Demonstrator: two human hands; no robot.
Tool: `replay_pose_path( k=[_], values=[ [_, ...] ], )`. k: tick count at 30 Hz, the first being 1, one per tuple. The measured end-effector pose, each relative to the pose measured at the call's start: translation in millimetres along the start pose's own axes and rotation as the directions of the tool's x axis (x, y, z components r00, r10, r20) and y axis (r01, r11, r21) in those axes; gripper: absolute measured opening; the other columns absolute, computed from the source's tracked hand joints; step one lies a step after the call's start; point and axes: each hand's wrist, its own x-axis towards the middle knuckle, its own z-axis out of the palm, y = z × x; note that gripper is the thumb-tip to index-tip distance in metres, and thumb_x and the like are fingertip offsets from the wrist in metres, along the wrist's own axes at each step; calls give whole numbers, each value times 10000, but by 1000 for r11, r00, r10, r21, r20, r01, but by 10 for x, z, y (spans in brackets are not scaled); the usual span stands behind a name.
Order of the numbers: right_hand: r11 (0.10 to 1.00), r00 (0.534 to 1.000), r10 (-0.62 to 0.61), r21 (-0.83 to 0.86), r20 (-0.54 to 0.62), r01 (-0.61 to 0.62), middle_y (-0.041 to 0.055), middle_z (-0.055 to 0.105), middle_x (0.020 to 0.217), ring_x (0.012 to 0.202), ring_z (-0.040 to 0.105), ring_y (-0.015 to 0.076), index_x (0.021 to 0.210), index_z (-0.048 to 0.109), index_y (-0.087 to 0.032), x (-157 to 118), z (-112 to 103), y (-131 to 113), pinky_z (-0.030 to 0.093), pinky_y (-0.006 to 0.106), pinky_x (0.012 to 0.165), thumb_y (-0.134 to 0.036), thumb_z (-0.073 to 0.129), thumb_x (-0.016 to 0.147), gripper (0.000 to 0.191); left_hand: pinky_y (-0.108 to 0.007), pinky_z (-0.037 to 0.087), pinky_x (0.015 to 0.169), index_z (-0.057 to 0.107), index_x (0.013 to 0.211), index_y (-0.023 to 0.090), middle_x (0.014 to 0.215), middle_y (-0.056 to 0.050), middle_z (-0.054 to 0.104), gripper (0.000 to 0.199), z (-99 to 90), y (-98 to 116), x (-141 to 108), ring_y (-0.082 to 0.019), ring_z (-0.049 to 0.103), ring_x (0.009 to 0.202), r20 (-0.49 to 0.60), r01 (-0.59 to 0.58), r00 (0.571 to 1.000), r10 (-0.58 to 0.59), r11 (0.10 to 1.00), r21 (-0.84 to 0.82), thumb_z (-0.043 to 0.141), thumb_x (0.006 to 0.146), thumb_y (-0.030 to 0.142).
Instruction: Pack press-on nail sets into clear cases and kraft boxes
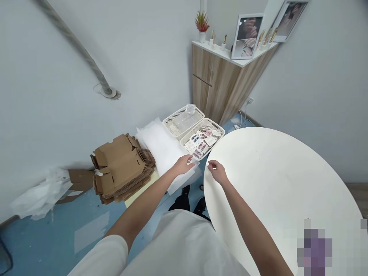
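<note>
The blue floor (pixel 149 230) is being partly covered at the right by a round white table (pixel 273 172), on whose lower right part a purple patch is being blurred beyond recognition. Behind the table, a corner is being filled by a wood-grain cabinet (pixel 212 80). At the left, flattened brown cardboard boxes (pixel 123 165) are being stacked up in a pile, and beside them white padding sheets (pixel 163 145) are being laid out. Between the sheets and the table, two white baskets are being set side by side: clear plastic packs are being held in the far basket (pixel 179 130), printed cards in the near basket (pixel 183 142). On the cabinet top, two picture frames (pixel 236 38) are being propped up. The left hand (pixel 183 165) is being held out over the sheets, just beside the near basket, its thumb and fingers being spread apart with nothing between them. The right hand (pixel 218 172) is being held over the table's near left edge, its fingers being loosely curled; whether the tips are being pressed together cannot be told. A small red-green plant (pixel 202 25) is being displayed beside the frames. Smallest, the cards (pixel 202 146) are being heaped loosely, some being patterned with dark and pink nail-like shapes.
</note>
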Motion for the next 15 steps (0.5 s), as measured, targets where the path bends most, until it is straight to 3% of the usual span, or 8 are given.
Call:
replay_pose_path(
  k=[4, 9, 15],
  values=[
    [997, 1000, 24, -76, -5, -24, 56, 615, 933, 787, 574, 167, 1001, 572, -194, 341, 133, -81, 450, 322, 726, -296, 506, 682, 341, -261, 447, 753, 484, 1157, 177, 1117, -81, 573, 488, -51, -80, 485, -191, 575, 930, 25, -5, 1000, 4, 1000, 25, 569, 720, 375],
    [988, 994, 108, -112, 16, -106, 80, 583, 1050, 902, 563, 196, 1126, 511, -181, 818, 404, -153, 439, 335, 787, -266, 508, 686, 447, -252, 427, 786, 484, 1162, 172, 1169, -87, 553, 513, -24, -231, 1090, -207, 567, 977, 168, 59, 983, -72, 995, 80, 602, 696, 351],
    [945, 963, 240, -197, -124, -261, 151, 437, 1246, 1149, 398, 293, 1184, 451, -142, 1251, 659, -42, 349, 435, 920, -237, 517, 640, 556, -252, 391, 835, 409, 1232, 144, 1250, -113, 488, 549, 115, -343, 1517, -204, 529, 1046, 261, 87, 960, -100, 994, 60, 569, 713, 223]
  ],
)
